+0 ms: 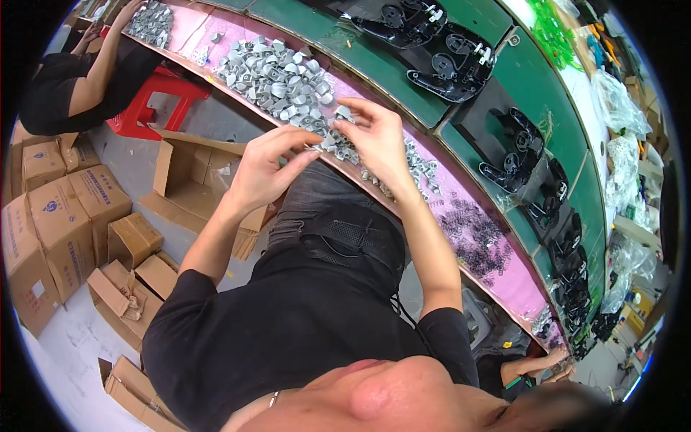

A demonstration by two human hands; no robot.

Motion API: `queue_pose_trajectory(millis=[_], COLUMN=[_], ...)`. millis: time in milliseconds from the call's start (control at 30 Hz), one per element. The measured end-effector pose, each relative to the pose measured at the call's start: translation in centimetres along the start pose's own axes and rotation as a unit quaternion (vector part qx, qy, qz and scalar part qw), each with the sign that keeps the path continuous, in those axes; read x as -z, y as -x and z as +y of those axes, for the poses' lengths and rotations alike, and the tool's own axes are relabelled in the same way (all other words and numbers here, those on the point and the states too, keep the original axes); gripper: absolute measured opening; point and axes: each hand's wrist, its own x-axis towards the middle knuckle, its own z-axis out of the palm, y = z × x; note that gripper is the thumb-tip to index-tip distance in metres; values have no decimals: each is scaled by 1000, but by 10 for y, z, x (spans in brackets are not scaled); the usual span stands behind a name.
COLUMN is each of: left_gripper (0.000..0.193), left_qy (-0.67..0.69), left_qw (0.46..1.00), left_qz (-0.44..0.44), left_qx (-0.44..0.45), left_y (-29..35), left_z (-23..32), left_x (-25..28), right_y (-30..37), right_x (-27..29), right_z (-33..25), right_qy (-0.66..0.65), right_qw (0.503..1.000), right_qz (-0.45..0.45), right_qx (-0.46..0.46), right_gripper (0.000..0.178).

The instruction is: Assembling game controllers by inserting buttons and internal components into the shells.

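Note:
My right hand [376, 138] pinches a small grey cap-like part [344, 113] between thumb and fingers, over the edge of the pink bench top. To its left, my left hand [268, 167] has thumb and fingertips brought together around something small and pale, too small to name. Just beyond both hands spreads a big heap of similar grey parts [273, 81]. Smaller grey pieces [342, 150] lie under and beside my right hand, partly hidden by it. Farther right on the pink surface sits a scatter of small dark springs [475, 234].
Glossy black moulded assemblies [453, 65] line the green conveyor [403, 68] beyond the bench. Cardboard boxes [79, 216] crowd the floor at left, near a red stool [155, 101]. Other people work at the far left [79, 86] and the lower right [529, 367].

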Motion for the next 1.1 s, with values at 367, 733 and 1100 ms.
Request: queue_pose_trajectory(millis=[367,733,1100], left_gripper=[23,25,18], left_qy=[-90,-24,19], left_qw=[973,986,991], left_qz=[-166,-137,-49], left_qx=[-133,-91,-125], left_y=[-42,-47,-54], left_z=[10,16,21], left_x=[-27,-39,-64], right_y=[45,62,72], right_x=[36,69,56], right_z=[-14,-8,17], right_qy=[-36,-203,-353], right_qw=[997,978,933], right_qz=[38,-24,72], right_qx=[-52,-51,2], right_gripper=[39,36,28])
